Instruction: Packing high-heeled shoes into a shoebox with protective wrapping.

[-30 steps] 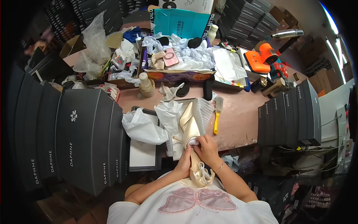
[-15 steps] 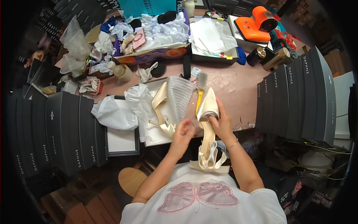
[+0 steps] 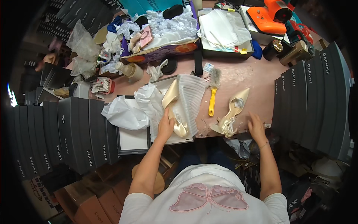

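Note:
A cream pointed high-heeled shoe [image 3: 170, 93] lies in an open shoebox [image 3: 164, 83] lined with white tissue and ribbed translucent wrap. My left hand [image 3: 166, 126] reaches into that box, its fingers closed round the shoe's middle; part of the grip is hidden. To the right, the matching cream shoe [image 3: 239, 100] with a sparkling bow strap rests on the pink table, toe pointing away. My right hand [image 3: 256, 127], empty with fingers apart, is just right of this second shoe near the table's front edge. Between shoe and box lies a yellow-handled brush [image 3: 212, 99].
Stacks of dark shoeboxes flank me at left [image 3: 76, 134] and right [image 3: 311, 97]. At the back are a patterned carton [image 3: 160, 55] full of crumpled tissue, a box of white sheets [image 3: 223, 30] and an orange device [image 3: 266, 20]. A beige bottle [image 3: 130, 71] stands behind the shoebox.
The shoe held in my right hand now lies on the table, and that hand has let go and moved right. My left hand has moved onto the boxed shoe. The view has shifted.

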Demonstrator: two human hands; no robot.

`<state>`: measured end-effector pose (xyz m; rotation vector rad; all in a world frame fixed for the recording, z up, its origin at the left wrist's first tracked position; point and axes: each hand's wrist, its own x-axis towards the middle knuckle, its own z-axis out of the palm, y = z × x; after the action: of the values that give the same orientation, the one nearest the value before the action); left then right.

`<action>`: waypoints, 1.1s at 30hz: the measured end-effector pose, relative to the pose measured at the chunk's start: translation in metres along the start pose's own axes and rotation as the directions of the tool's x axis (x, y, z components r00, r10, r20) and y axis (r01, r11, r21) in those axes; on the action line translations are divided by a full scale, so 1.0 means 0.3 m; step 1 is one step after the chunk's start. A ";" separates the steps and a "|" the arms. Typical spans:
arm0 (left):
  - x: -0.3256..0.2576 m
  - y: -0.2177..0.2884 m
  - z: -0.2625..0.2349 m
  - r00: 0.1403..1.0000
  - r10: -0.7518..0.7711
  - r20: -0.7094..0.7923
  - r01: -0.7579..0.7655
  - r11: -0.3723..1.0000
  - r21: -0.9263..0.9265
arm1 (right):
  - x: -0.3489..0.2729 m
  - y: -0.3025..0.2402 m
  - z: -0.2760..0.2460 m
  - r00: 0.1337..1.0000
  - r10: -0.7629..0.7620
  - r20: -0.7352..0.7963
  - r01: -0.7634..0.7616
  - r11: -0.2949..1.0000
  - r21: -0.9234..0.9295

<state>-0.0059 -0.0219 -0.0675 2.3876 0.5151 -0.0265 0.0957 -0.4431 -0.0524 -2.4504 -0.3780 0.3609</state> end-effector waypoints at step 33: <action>-0.107 0.367 -0.572 0.898 0.406 0.170 -0.015 0.414 -0.910 | 0.011 -0.944 -0.148 0.913 -0.406 0.043 0.338 0.810 0.479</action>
<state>-0.0146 -0.0003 0.1374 1.2785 -0.0296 -0.0668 0.0629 -0.2497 0.1568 -1.8332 -0.7346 0.4032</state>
